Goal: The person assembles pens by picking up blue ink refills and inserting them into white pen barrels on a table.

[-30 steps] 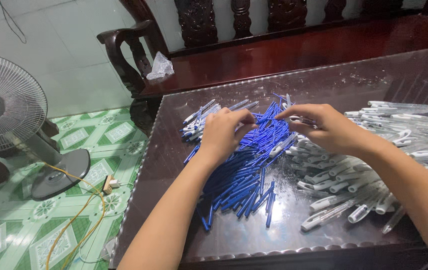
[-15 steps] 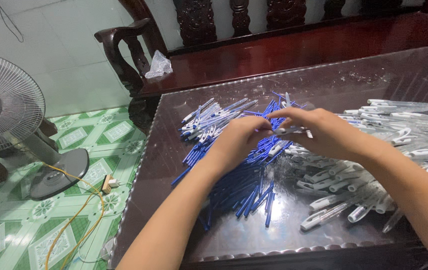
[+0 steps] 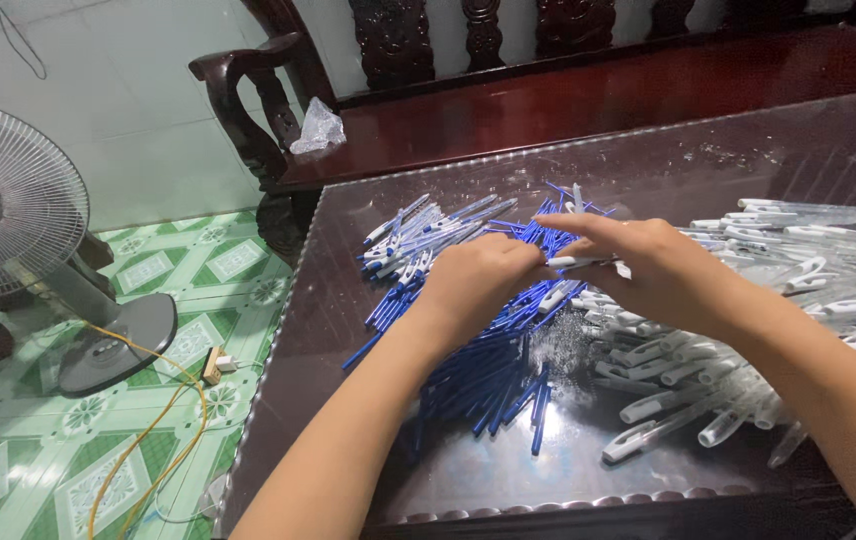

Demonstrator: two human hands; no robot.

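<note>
My left hand [image 3: 478, 285] and my right hand [image 3: 648, 270] meet over the middle of a glass-topped table [image 3: 648, 160]. Together they pinch a white pen barrel [image 3: 576, 262], held level between the fingertips. Under the left hand lies a heap of thin blue pen refills [image 3: 488, 370]. A pile of finished blue-and-white pens [image 3: 418, 240] sits further back on the left. Clear and white pen barrels and caps [image 3: 748, 300] spread out under and to the right of my right hand.
A dark wooden bench [image 3: 568, 100] with a crumpled plastic bag [image 3: 318, 128] runs behind the table. On the green patterned tile floor to the left stand an electric fan [image 3: 18, 220] and a yellow cable [image 3: 148, 430] with a plug.
My left hand has moved from the far-left pens to the centre and joined my right hand at the white barrel. The right hand has dropped slightly lower over the pile.
</note>
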